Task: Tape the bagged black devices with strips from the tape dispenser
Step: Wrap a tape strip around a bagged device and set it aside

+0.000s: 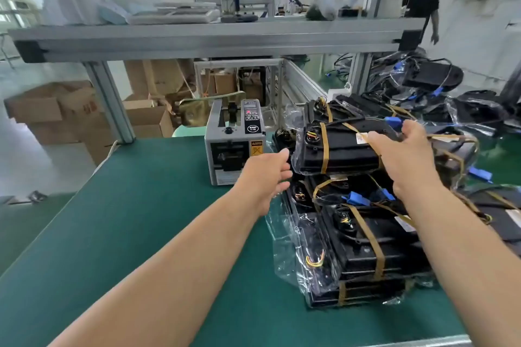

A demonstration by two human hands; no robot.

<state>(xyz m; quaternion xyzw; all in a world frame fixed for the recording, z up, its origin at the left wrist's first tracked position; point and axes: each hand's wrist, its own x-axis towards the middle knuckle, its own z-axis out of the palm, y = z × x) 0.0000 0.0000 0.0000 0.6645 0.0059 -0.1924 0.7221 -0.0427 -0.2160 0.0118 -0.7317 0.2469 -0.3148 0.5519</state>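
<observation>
Fingers (282, 155) between tape dispenser (234, 146) and devices (344, 149)

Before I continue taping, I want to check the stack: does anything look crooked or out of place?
Yes. The top bagged device, held by the right hand, lies tilted and turned across the stack below, overhanging toward the tape dispenser. Also, loose bag plastic sticks out at the stack's near left.

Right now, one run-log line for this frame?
left hand open, beside tape dispenser | right hand on top bagged device, grip unclear | stack below already taped
</observation>
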